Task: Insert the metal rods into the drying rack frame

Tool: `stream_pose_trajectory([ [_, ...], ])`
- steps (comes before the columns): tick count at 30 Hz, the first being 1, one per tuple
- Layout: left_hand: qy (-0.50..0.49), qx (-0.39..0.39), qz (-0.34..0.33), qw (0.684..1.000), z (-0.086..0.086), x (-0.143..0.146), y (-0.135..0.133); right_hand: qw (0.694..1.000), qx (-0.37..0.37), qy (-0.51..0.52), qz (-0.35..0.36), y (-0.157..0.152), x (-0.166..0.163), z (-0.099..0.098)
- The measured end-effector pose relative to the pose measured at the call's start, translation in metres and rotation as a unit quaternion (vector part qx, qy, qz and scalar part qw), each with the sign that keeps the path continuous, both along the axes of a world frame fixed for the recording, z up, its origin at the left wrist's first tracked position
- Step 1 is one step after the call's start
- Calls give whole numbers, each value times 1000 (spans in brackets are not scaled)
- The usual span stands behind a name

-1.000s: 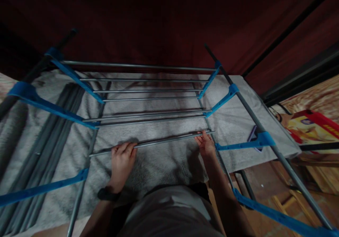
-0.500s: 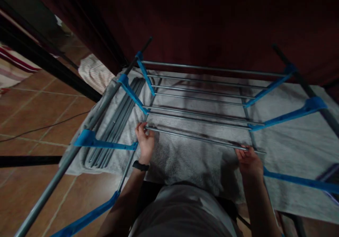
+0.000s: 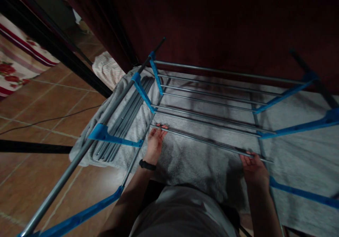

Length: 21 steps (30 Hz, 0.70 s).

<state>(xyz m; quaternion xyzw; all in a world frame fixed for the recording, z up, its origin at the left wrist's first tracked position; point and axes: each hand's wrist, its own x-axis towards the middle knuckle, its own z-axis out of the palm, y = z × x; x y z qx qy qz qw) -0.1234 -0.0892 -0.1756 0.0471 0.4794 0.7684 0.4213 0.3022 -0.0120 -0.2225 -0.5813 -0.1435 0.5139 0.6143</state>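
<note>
A grey metal rack with blue plastic brackets (image 3: 141, 90) stands over a grey towel (image 3: 201, 159). I hold a loose grey metal rod (image 3: 206, 141) across the rack at both ends. My left hand (image 3: 155, 143), with a black wristband, has its fingers round the rod's left end, close to the blue bracket (image 3: 113, 138) at the left post. My right hand (image 3: 253, 168) grips the rod's right end from below, near the right blue bracket (image 3: 299, 193). Several fixed rods (image 3: 209, 104) run across the rack beyond the one I hold.
A bundle of spare grey rods (image 3: 123, 124) lies on the towel's left side. Brown tiled floor (image 3: 34, 117) with a thin black cable lies to the left. A dark red curtain (image 3: 212, 21) hangs behind the rack. A flowered cloth (image 3: 16, 64) is at far left.
My view swung left. My left hand slid from mid-rod to the rod's left end by the blue bracket. The rod shifted a little nearer the fixed rods; my right hand stayed at its right end.
</note>
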Motion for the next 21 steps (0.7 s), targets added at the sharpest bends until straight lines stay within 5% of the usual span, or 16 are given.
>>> stream_pose_trajectory([
  [21, -14, -18, -13, 1000, -2, 8, 4, 1000, -5, -6, 8, 1, 0, -3],
])
